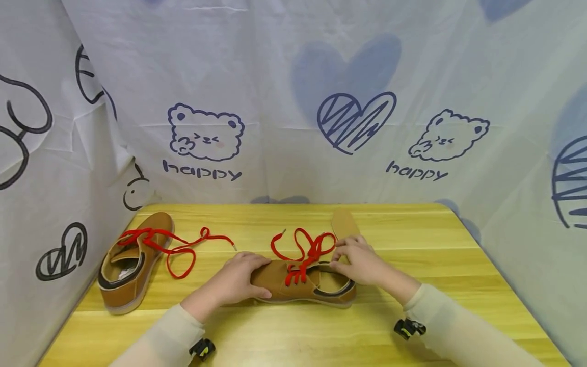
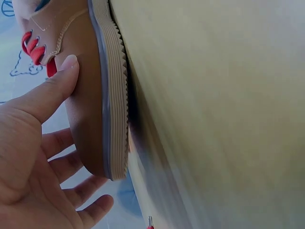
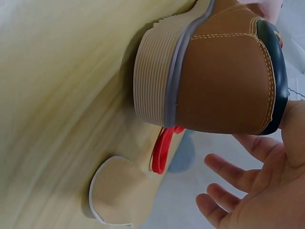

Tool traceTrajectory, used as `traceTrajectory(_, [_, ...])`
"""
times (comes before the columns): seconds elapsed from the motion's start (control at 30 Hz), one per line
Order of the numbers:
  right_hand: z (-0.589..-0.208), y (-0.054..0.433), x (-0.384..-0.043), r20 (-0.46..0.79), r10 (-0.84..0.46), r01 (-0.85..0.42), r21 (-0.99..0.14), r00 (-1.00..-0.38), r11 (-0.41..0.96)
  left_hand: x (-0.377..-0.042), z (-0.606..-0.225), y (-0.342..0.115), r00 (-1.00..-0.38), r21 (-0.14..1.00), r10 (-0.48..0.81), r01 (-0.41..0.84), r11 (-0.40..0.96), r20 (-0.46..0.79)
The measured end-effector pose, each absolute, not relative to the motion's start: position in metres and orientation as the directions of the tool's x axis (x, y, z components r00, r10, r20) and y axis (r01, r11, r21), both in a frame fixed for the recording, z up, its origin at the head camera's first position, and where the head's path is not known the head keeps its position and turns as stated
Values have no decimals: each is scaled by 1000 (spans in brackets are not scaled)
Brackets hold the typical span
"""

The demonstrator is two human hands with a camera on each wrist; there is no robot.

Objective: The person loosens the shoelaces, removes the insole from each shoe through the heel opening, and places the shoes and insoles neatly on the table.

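Observation:
A brown shoe (image 1: 275, 281) with red laces (image 1: 315, 250) lies sole down across the middle of the table, toe to the left. My left hand (image 1: 235, 280) holds its toe end; in the left wrist view the thumb presses the near side of the brown upper (image 2: 88, 114) while the fingers reach round the far side. At the heel end, my right hand (image 1: 362, 261) pinches the far edge of the collar. The right wrist view shows the heel (image 3: 224, 86), with the thumb tip hidden behind the dark collar and the other fingers spread loosely. A tan insole (image 1: 345, 224) lies behind the right hand.
A second brown shoe (image 1: 137, 265) stands at the table's left side, its loose red lace (image 1: 181, 250) trailing rightward. Crumpled white stuff (image 1: 125, 273) shows inside it. A printed white cloth (image 1: 275, 76) hangs behind and beside the wooden table (image 1: 284, 336).

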State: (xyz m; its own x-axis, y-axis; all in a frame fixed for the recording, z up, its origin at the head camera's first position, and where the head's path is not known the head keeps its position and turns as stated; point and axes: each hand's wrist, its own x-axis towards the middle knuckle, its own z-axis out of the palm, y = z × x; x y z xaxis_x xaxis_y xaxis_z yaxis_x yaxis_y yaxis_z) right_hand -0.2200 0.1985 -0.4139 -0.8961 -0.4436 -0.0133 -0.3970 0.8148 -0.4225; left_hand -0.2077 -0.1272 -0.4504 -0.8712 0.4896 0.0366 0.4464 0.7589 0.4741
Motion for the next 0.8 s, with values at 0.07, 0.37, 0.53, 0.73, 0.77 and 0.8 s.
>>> traceTrajectory(0.07, [-415, 198, -218, -17, -438, -389, -430, -899, 815, -213, -451, -129, -869, 476, 493, 449, 756, 36])
traceTrajectory(0.37, [-415, 194, -208, -27, -436, -383, -430, -900, 817, -243, -452, -134, -848, 427, 523, 506, 749, 86])
traceTrajectory(0.53, [-413, 192, -207, -37, -435, -382, -413, -900, 827, -255, -450, -134, -831, 396, 546, 540, 742, 110])
traceTrajectory(0.73, [-413, 192, -210, 0, -424, -385, -416, -906, 824, -239, -442, -130, -863, 320, 486, 503, 803, 138])
traceTrajectory(0.77, [-414, 192, -212, 19, -424, -392, -418, -905, 819, -233, -440, -129, -873, 306, 466, 486, 818, 141])
traceTrajectory(0.8, [-415, 192, -213, 39, -424, -399, -424, -905, 813, -226, -438, -127, -887, 300, 441, 461, 835, 136])
